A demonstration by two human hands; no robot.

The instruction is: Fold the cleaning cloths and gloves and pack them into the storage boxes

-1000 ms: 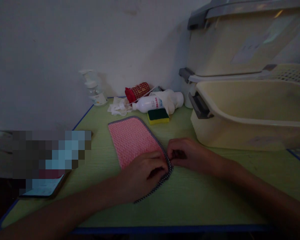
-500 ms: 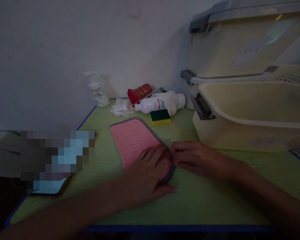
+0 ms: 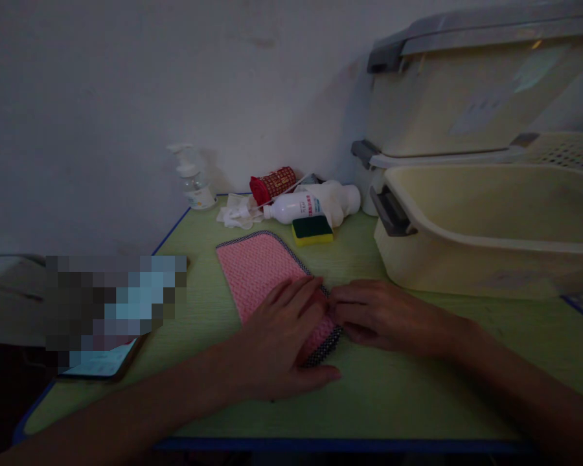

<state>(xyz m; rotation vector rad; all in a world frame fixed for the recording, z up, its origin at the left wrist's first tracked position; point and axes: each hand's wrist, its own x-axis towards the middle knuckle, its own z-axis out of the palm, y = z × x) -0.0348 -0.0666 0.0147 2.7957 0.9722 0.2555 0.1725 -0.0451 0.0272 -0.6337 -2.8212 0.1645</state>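
A pink woven cloth [image 3: 260, 268] with a dark checked border lies on the green table [image 3: 393, 395], folded at its near end. My left hand [image 3: 284, 343] lies flat on the near part of the cloth, fingers stretched out. My right hand [image 3: 376, 314] rests beside it at the cloth's right near corner, fingers curled together against the border; whether they pinch the edge is hard to see.
At the back stand a clear pump bottle [image 3: 192, 184], a crumpled white tissue [image 3: 236, 210], a red tube [image 3: 272, 183], two lying white bottles [image 3: 304, 204] and a yellow-green sponge [image 3: 312, 230]. Cream plastic bins [image 3: 490, 226] fill the right. A phone [image 3: 100, 366] lies near left.
The near end of the cloth has been folded over away from me. My left hand went from gripping the edge to lying flat on the fold; my right hand stays at the corner.
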